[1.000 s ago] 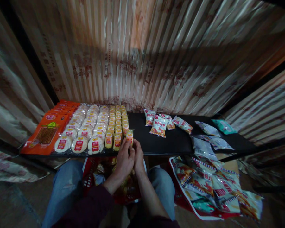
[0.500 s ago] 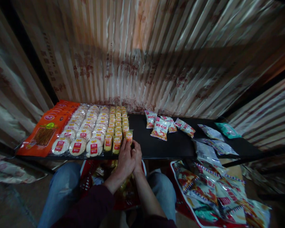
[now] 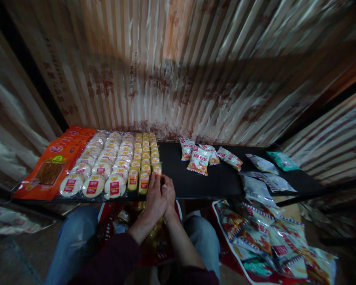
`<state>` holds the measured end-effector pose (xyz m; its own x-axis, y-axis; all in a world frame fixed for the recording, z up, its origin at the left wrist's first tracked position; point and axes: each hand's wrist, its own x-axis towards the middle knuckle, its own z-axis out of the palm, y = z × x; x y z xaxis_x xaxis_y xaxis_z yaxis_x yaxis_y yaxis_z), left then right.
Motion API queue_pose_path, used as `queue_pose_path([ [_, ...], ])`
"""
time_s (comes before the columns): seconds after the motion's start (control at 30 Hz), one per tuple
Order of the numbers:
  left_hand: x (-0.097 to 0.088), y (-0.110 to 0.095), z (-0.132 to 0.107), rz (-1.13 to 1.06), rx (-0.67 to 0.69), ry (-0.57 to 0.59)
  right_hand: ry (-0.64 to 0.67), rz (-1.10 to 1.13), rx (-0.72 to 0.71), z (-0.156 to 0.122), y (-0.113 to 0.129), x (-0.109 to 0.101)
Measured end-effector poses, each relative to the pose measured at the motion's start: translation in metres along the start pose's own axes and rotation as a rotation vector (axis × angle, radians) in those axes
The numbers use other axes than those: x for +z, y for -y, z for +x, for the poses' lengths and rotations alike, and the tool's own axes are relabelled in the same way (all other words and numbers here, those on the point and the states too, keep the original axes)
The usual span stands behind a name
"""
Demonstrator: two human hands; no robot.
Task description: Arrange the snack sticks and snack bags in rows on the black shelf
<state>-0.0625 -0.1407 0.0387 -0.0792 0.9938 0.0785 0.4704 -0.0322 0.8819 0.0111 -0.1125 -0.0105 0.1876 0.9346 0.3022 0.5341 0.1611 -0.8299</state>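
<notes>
The left hand (image 3: 154, 198) and the right hand (image 3: 169, 193) are meeting side by side at the front edge of the flat black tabletop (image 3: 219, 182). Their fingertips are pressing against the small yellow wrapped packet with a red label (image 3: 157, 170), which is standing at the near end of the rightmost yellow column. Each grip is sitting loosely together at that packet, but the fingers are hiding its lower half, so I cannot tell whether either hand is clamping it or only nudging it.

The packet is lining up just beside the columns of matching yellow packets (image 3: 144, 156). Those are running back toward the striped corrugated wall (image 3: 178, 79). To their left, the round white cakes in clear wrap with red labels (image 3: 93, 185) and the flat orange foil pouches (image 3: 49, 174) are lying in similar rows.

To my eye the packet is narrow and light, so it is likely to tip or twist. Steadying it low on both sides is looking wiser than pinching the top. Any push backward is best kept gentle and straight along the column, or the packets behind could buckle out of line. The packet is also sitting close to the tabletop's front lip, so it needs watching there. The loose red-and-white snack pouches (image 3: 199, 160) are lying well apart on the right, leaving open room on that side.
</notes>
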Motion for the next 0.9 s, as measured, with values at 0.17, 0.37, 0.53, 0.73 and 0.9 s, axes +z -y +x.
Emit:
queue_pose_path([
  [0.17, 0.000, 0.001, -0.008, 0.020, 0.046, -0.018, -0.002, 0.037, -0.037, -0.002, 0.003, -0.005],
  [0.37, 0.002, 0.010, -0.022, 0.006, 0.093, 0.018, -0.059, 0.096, 0.081, 0.004, -0.003, -0.008],
  [0.53, 0.002, 0.014, -0.024, -0.015, 0.131, 0.069, -0.039, 0.265, 0.173, 0.026, -0.003, 0.000],
  [0.73, 0.003, 0.018, -0.022, -0.010, 0.096, 0.069, 0.015, 0.404, 0.247, 0.043, 0.011, 0.009],
  [0.9, 0.003, 0.023, -0.024, -0.017, 0.104, 0.055, 0.040, 0.451, 0.209, 0.041, 0.012, 0.014],
])
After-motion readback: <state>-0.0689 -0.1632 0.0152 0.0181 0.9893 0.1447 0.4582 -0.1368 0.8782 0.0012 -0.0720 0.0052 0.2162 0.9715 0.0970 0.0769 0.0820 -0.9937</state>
